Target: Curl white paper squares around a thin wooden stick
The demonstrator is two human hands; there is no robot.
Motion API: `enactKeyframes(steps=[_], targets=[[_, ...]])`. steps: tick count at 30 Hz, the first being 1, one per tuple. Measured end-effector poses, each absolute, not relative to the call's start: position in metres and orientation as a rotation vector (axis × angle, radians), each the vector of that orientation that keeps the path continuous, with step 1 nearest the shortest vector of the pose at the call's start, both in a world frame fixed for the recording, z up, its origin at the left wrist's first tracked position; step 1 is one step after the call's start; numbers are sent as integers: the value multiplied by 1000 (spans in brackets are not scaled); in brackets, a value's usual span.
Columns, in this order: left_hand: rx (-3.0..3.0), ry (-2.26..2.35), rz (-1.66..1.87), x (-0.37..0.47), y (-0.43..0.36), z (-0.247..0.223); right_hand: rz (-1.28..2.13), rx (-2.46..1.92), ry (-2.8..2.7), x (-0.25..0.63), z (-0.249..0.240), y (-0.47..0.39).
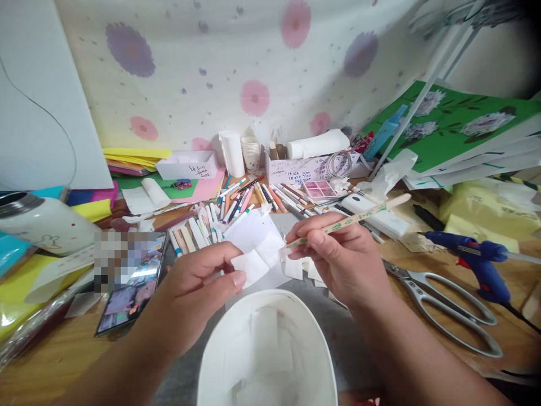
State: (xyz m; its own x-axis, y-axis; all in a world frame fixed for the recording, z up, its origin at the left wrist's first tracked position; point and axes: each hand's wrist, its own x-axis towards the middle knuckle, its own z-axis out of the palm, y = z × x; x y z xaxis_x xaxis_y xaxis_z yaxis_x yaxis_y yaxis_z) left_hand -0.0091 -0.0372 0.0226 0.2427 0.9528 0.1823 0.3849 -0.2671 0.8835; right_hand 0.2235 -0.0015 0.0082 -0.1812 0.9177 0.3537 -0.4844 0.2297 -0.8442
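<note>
Between thumb and fingers, my left hand (207, 282) pinches a small white paper piece (253, 265) with a crease across its middle. My right hand (338, 254) grips a slim wooden craft stick (359, 217) with green marks. The stick's lower tip, coated in something whitish, touches or nearly touches the paper's right edge. Below both hands stands a white oval container (205, 372) with pale paper-like pieces inside. Several small white squares (293, 268) lie on the table behind it, close to my right hand.
Scissors (443, 304) and a blue glue gun (482, 262) lie at right. A phone (135, 287) and white bottle (54, 223) are at left. Many markers (198, 228) spread behind my hands. Boxes, paper cups (251, 155) and paper rolls line the back.
</note>
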Motion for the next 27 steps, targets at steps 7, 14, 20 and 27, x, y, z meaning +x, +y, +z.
enactKeyframes(steps=[7, 14, 20, 27], targets=[[1872, 1089, 912, -10, -36, 28, 1338, -549, -1019, 230, 18, 12], [2098, 981, 928, -5, -32, 36, 1334, -572, -1006, 231, 14, 15], [2423, 992, 1230, -6, -29, 36, 1368, -545, -1002, 226, 15, 10], [2557, 936, 1301, -12, -26, 27, 1367, -550, -1048, 224, 13, 5]])
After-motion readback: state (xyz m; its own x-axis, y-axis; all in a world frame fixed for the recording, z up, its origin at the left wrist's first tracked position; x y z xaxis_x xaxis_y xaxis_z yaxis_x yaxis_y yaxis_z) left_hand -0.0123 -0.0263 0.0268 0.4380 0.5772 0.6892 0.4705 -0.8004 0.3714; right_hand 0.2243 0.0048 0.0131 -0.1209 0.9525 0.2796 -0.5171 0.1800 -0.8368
